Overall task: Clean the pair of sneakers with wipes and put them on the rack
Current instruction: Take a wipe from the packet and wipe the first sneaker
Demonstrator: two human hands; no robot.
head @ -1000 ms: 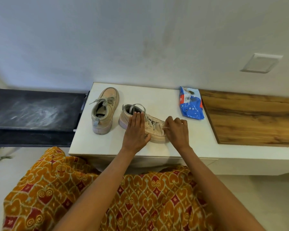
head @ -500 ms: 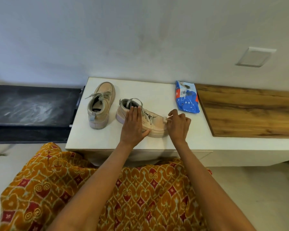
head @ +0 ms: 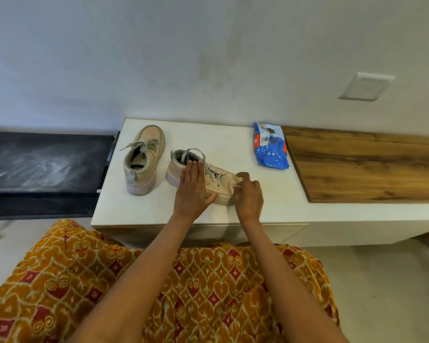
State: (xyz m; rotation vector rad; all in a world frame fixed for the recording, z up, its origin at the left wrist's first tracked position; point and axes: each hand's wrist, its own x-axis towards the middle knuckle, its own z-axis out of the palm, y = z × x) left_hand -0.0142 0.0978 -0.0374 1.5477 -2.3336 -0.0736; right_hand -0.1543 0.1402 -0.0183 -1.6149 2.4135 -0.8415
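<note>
Mid-clean, first shoe in hand. Near sneaker [head: 208, 179] lying across centre of frame on white worktop [head: 146, 211], toe toward the right. Left hand [head: 192, 194] flat on its side and collar, fingers straight, pressing to steady rather than closing round it. Right hand [head: 249, 194] curled at the toe, grip closed on a small pale wipe [head: 234, 188] touching the toe cap; wipe mostly hidden under fingers. Second sneaker [head: 144, 159] upright just left of it, toe toward the wall, laces loose, not touched by either hand. Blue wipes pack [head: 270, 147] upper right of the shoes, well apart, beside the wooden panel [head: 369, 169]. Dark shelf [head: 42, 167] at left edge of frame, possibly the rack, cannot tell; no shoes on it. Judged progress: early. Wiping of the near sneaker under way at the toe, how much of it clean cannot be told. Left: rest of this shoe, whole second sneaker, both onto the rack.
</note>
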